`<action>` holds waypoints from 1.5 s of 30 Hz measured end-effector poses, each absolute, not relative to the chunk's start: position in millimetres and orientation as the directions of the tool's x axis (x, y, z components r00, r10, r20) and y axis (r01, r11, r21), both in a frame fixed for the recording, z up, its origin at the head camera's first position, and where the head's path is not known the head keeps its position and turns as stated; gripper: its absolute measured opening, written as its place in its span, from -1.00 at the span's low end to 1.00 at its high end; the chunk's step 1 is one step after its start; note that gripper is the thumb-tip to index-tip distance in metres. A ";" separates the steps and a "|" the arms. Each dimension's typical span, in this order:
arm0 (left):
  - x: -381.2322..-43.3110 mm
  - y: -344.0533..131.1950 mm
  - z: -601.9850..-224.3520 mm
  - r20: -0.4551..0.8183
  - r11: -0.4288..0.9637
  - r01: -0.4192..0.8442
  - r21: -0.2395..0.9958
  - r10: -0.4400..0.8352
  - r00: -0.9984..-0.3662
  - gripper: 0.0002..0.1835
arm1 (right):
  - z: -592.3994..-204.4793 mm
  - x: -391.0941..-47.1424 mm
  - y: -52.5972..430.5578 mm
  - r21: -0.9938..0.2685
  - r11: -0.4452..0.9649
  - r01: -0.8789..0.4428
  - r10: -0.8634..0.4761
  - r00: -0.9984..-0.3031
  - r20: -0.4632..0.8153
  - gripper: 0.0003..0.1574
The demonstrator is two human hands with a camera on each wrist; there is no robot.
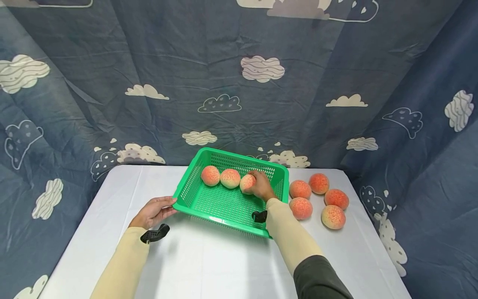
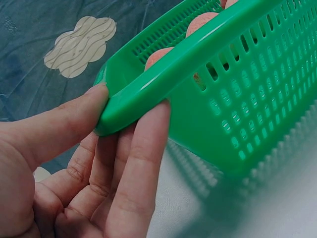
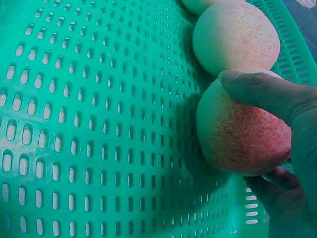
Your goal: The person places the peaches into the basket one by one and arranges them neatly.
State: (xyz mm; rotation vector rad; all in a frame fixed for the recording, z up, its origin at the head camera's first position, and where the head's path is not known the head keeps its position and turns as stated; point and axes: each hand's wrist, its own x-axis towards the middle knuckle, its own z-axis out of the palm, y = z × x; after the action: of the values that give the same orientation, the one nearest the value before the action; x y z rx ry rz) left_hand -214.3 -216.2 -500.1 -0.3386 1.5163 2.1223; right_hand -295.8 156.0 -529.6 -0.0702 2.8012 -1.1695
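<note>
A green plastic basket (image 1: pixel 224 222) with slotted walls sits tilted at an angle on the table. My left hand (image 1: pixel 154 212) pinches its near left corner, thumb on top of the rim and fingers beneath, as the left wrist view shows. Inside the basket, my right hand (image 1: pixel 262 185) grips a peach (image 3: pixel 242 129) with the thumb across its top and fingers round its far side. That peach is beside a second peach (image 1: pixel 230 178), which overlaps it in the right wrist view. A third peach (image 1: pixel 210 175) lies at the left end of this row.
Right of the basket, several more peaches lie on the white table (image 1: pixel 224 265), among them a yellowish peach (image 1: pixel 333 217) nearest the front and a redder peach (image 1: pixel 319 183) at the back. A dark blue cloud-print curtain (image 1: pixel 179 83) hangs behind the table.
</note>
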 end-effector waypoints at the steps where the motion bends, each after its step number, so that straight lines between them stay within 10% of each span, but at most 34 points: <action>1: -214.3 -215.7 -500.0 -0.478 -0.249 -0.535 0.808 0.255 -0.841 -0.86 | -529.9 -295.4 156.5 -0.708 0.706 -0.001 -0.081 -0.994 -0.079 -0.14; 32: -209.7 -219.0 -496.3 -0.479 -0.264 -0.551 0.792 0.291 -0.828 -0.88 | -469.4 -231.7 227.8 -0.943 0.316 -0.103 -0.345 -0.939 -0.013 -0.31; 45: -210.5 -215.3 -496.0 -0.480 -0.265 -0.557 0.787 0.302 -0.823 -0.83 | -465.1 -185.0 312.1 -0.963 0.267 -0.043 -0.170 -0.985 -0.003 -0.23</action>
State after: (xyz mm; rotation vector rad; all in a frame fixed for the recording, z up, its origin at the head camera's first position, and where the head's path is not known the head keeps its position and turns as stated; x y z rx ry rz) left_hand -210.5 -215.3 -496.0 -0.3167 1.4565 2.1169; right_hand -185.0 312.1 -465.1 -0.2041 2.4142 -1.8291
